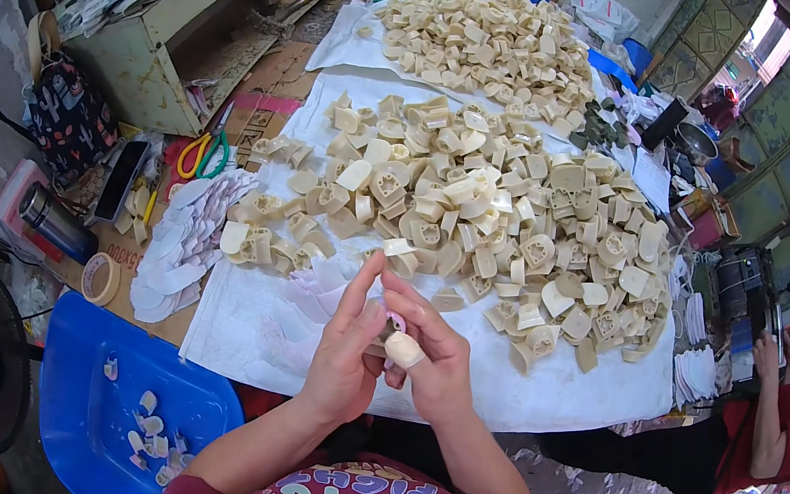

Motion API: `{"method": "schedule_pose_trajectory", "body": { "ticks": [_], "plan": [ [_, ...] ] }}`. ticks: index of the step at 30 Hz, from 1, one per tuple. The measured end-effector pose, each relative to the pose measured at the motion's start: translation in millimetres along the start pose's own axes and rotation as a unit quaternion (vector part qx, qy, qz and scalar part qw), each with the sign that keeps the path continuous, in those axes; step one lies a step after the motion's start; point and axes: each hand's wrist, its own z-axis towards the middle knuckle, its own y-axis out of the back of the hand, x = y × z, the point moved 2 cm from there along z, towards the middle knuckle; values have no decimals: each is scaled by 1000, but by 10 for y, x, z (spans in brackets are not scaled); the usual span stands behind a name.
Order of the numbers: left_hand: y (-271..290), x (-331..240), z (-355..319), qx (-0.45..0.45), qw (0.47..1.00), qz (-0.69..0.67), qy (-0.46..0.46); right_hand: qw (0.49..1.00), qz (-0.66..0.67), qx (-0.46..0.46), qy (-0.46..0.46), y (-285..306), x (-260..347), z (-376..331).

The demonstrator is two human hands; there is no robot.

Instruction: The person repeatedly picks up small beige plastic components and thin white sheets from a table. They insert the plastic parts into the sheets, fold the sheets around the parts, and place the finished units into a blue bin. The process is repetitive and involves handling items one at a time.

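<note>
My left hand (341,353) and my right hand (440,359) meet over the near edge of a white cloth (240,342). Between them is a small cream plastic piece (377,348), mostly hidden by the fingers, with a bit of pink showing beside it. Both hands are closed around it, their fingertips pointing forward. A cream cover, like tape or a finger cot, wraps the right thumb (404,350). Just beyond the fingers spreads a heap of similar cream plastic pieces (468,192). Thin pale pinkish sheets (313,288) lie left of my hands.
A second heap (484,42) rises farther back. At left are white cut-out sheets (182,242), scissors (204,154), a tape roll (100,278) and a flask (58,222). A blue tub (117,390) holding several pieces stands below. Another person (763,430) works at right.
</note>
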Motion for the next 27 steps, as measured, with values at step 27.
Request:
{"method": "schedule_pose_trajectory", "body": {
  "ticks": [27],
  "plan": [
    [201, -37, 5, 181, 983, -9, -2, 998, 4, 59, 10, 85, 83, 72]
  ]
}}
